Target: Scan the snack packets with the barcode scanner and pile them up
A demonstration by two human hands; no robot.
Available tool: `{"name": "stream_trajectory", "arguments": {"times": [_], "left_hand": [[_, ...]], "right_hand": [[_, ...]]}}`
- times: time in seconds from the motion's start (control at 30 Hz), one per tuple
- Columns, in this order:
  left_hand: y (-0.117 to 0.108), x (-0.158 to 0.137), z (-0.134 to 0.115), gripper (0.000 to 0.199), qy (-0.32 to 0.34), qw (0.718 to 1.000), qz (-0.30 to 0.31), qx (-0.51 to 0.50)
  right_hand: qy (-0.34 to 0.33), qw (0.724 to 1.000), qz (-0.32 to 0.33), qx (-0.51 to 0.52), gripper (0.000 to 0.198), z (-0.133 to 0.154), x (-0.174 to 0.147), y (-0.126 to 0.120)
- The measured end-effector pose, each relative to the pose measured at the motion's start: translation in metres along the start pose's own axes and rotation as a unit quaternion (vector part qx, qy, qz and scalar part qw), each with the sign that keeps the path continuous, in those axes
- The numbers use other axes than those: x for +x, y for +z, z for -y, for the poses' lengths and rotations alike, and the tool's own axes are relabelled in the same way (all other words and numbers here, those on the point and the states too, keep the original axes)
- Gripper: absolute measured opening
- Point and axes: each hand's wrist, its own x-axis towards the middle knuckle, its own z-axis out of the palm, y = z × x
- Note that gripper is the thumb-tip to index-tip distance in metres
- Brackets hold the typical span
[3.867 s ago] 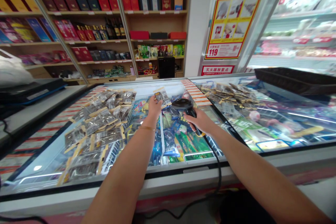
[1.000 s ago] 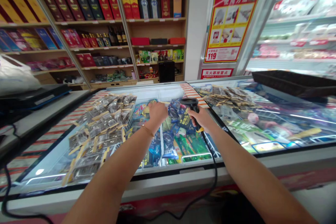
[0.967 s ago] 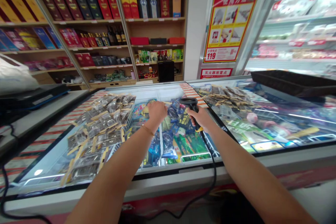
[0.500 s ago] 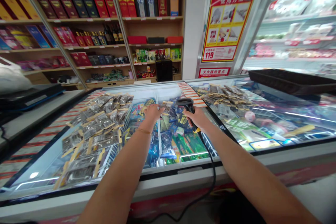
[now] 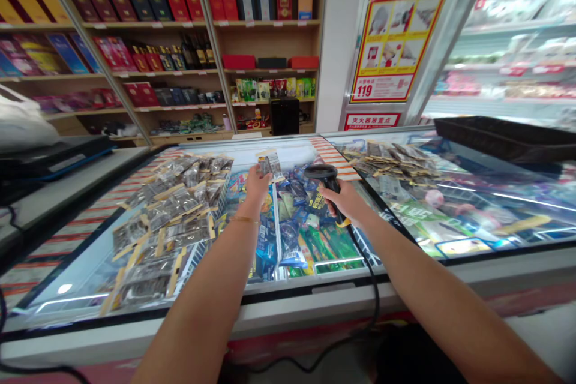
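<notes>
My left hand [image 5: 258, 184] pinches a small clear packet [image 5: 270, 165] with tan edges and dark contents, held up above the glass top of the freezer. A black barcode scanner [image 5: 330, 183] with a yellow accent sits in the grip of my right hand [image 5: 346, 201], its round head pointing toward the left. From its handle a black cable [image 5: 374, 288] hangs over the freezer's front edge. Many similar packets [image 5: 175, 210] lie spread over the glass to the left of my left hand. Another pile of packets [image 5: 400, 161] lies beyond my right hand.
Under the glass are colourful frozen packages [image 5: 292, 222]. A dark tray [image 5: 499, 138] rests on the freezer at the right. At the left stands a counter device [image 5: 67, 153] with a white bag [image 5: 22, 120]. Shelves of boxed goods [image 5: 175, 0] line the back wall.
My left hand has raised the packet and turned it upright. The scanner remains in my right hand, almost in the same place. The view has shifted slightly.
</notes>
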Motion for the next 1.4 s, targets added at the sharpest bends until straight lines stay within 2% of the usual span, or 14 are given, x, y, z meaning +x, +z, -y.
{"name": "stream_trajectory", "arguments": {"times": [0.4,0.8,1.4], "left_hand": [[-0.002,-0.002,-0.005,0.032,-0.03,0.999,-0.013,0.02],[-0.004,-0.005,-0.01,0.039,-0.045,0.998,0.001,0.042],[-0.004,-0.007,-0.013,0.035,-0.054,0.998,-0.004,0.043]], "right_hand": [[-0.006,0.997,0.076,-0.015,0.035,0.006,-0.012,0.007],[0.005,0.998,0.069,-0.004,0.036,0.005,-0.013,0.007],[-0.026,0.997,0.076,-0.02,0.034,0.009,-0.017,0.007]]}}
